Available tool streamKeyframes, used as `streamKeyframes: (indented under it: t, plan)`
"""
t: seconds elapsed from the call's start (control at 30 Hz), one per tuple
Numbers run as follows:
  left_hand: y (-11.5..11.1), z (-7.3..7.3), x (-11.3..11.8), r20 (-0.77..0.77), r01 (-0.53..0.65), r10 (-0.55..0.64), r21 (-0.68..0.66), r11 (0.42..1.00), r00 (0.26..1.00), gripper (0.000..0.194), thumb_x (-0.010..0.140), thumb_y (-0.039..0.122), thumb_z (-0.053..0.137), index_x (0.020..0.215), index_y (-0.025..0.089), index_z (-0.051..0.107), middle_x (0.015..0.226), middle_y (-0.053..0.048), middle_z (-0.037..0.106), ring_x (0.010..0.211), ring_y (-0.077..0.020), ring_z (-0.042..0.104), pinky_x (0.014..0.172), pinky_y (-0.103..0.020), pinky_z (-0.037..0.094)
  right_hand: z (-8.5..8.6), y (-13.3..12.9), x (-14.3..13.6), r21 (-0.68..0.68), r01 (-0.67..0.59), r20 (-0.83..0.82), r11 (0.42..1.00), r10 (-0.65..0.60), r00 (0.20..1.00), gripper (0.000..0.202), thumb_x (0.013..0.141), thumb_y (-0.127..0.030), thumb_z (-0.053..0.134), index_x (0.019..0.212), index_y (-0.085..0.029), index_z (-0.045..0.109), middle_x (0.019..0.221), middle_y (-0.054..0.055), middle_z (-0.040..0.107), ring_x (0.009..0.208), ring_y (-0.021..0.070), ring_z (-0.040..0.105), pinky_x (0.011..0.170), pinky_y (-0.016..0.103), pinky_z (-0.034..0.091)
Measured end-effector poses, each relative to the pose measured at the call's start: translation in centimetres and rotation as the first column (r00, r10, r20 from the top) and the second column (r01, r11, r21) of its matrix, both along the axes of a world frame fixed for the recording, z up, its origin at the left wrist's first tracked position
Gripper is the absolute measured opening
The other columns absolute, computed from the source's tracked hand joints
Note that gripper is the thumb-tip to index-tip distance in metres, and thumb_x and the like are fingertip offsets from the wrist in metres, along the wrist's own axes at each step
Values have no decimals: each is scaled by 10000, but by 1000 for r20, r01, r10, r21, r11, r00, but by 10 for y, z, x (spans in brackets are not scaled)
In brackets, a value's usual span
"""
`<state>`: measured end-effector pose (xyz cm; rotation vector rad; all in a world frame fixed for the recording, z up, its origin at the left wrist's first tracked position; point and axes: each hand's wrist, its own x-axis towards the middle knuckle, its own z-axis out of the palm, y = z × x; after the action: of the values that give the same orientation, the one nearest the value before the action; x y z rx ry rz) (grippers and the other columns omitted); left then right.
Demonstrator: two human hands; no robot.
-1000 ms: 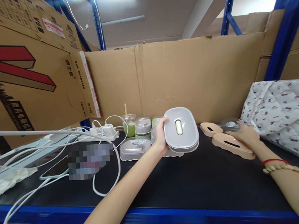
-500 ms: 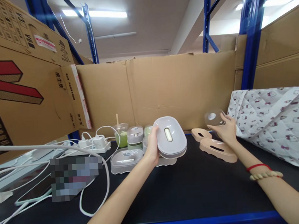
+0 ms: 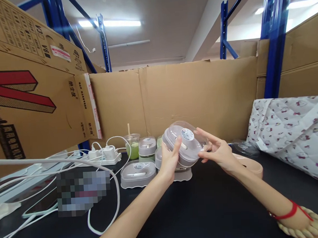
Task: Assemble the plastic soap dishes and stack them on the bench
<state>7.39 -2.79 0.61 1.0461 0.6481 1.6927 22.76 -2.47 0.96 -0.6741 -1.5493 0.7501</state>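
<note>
Left hand [image 3: 169,160] grips the grey dish [image 3: 186,150] mid-air above the shelf [image 3: 211,208]; right hand [image 3: 218,152] pinches the clear lid [image 3: 189,135] onto it (seating unclear). Risk: a skewed lid pops off, falling onto the stacked dishes [image 3: 138,168] below.

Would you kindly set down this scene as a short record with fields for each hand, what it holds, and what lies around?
left hand: left hand grips the grey soap box from its left side, raised above the shelf
right hand: right hand sets the clear lid on top of the box
surface: black shelf
behind the hands: more lidded boxes, a green drink cup
right side: pink tray, patterned cloth
left side: power strip with white cables
</note>
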Motion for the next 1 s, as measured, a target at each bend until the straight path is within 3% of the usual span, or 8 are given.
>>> streamKeyframes:
  t: [0.17, 0.27, 0.4, 0.5, 0.67, 0.8, 1.0]
  plan:
    - [-3, 2, 0, -74, -41, 47, 72, 997, 996, 472, 653, 445, 730, 1015, 219, 528, 1073, -65, 641, 1046, -226, 590, 859, -292, 449, -4, -1, -2, 160, 118, 132, 980, -139, 981, 748, 488, -357, 826, 1198, -289, 601, 1245, 96, 554, 465, 32, 483, 348, 201, 455]
    - [-3, 2, 0, -89, -51, 59, 91, 995, 994, 431, 670, 421, 712, 1003, 218, 528, 1064, -54, 635, 1041, -223, 584, 854, -292, 446, -6, -1, -4, 197, 118, 165, 973, -151, 975, 769, 477, -392, 826, 1202, -284, 591, 1198, 87, 568, 456, 24, 460, 343, 184, 419]
    - [-5, 3, 0, -98, -60, 71, 102, 993, 993, 367, 688, 378, 680, 979, 214, 528, 1039, -51, 629, 1030, -225, 578, 853, -300, 441, -9, -1, -5, 80, 79, 128, 994, -89, 988, 838, 574, -556, 723, 1322, -300, 445, 1279, 113, 505, 479, 44, 516, 330, 180, 404]
    - [-6, 4, 1, -106, -43, 58, 137, 990, 993, 381, 650, 346, 692, 971, 213, 537, 1029, -53, 630, 1016, -232, 579, 837, -303, 446, -10, -1, -7, -83, 57, 111, 995, -47, 993, 820, 675, -661, 563, 1373, -284, 353, 1206, 119, 559, 462, 74, 548, 332, 210, 438]
    - [-7, 4, 0, -132, 37, -14, 175, 984, 991, 415, 594, 325, 710, 965, 220, 557, 1004, -45, 641, 995, -235, 584, 822, -304, 454, -10, 1, -9, -194, -10, 120, 981, 34, 992, 685, 597, -703, 593, 1034, -175, 612, 788, 71, 634, 531, 138, 571, 342, 211, 452]
    - [-10, 7, -2, -151, 69, -40, 191, 979, 988, 434, 601, 341, 724, 988, 224, 568, 1028, -50, 637, 1011, -241, 577, 828, -308, 455, -7, 1, -7, -146, 1, 100, 989, 14, 995, 654, 543, -701, 641, 924, -170, 618, 747, 48, 625, 509, 121, 531, 342, 214, 431]
    - [-9, 14, -7, -156, -113, 165, 296, 948, 974, 334, 645, 340, 716, 932, 233, 583, 1038, -44, 632, 977, -207, 581, 839, -291, 446, -4, -1, -2, -89, -9, 184, 996, 25, 983, 607, 562, -686, 637, 942, -213, 626, 736, 32, 642, 566, 170, 578, 397, 252, 462]
